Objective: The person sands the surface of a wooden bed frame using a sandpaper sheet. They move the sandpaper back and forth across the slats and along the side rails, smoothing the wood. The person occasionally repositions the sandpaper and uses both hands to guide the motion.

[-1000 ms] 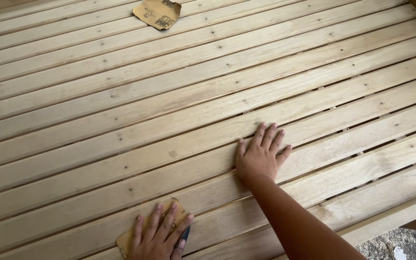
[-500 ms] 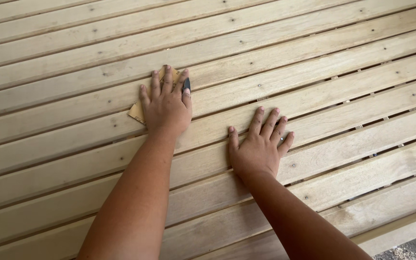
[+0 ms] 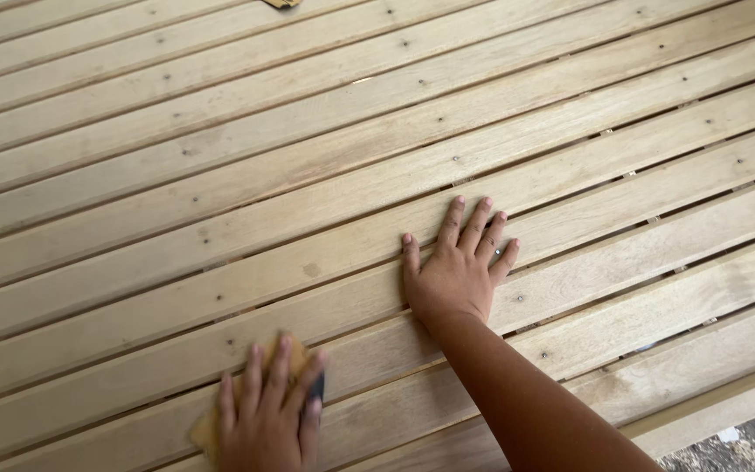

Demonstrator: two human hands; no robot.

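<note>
A large surface of pale wooden slats (image 3: 325, 157) fills the head view. My left hand (image 3: 268, 411) presses flat on a tan piece of sandpaper (image 3: 205, 430) at the lower left, fingers spread over it, with a small dark object under the little finger. My right hand (image 3: 458, 267) lies flat with fingers apart on a slat near the middle, holding nothing. The sandpaper is mostly hidden under my left hand.
A second scrap of tan sandpaper (image 3: 281, 3) peeks in at the top edge. The slatted surface ends at a wooden edge rail (image 3: 718, 398) at the lower right, with grey ground (image 3: 744, 446) beyond it. Narrow gaps run between the slats.
My left hand slid the sandpaper up the slats to beside my right hand, then back down toward me at the lower left. My right hand stayed planted.
</note>
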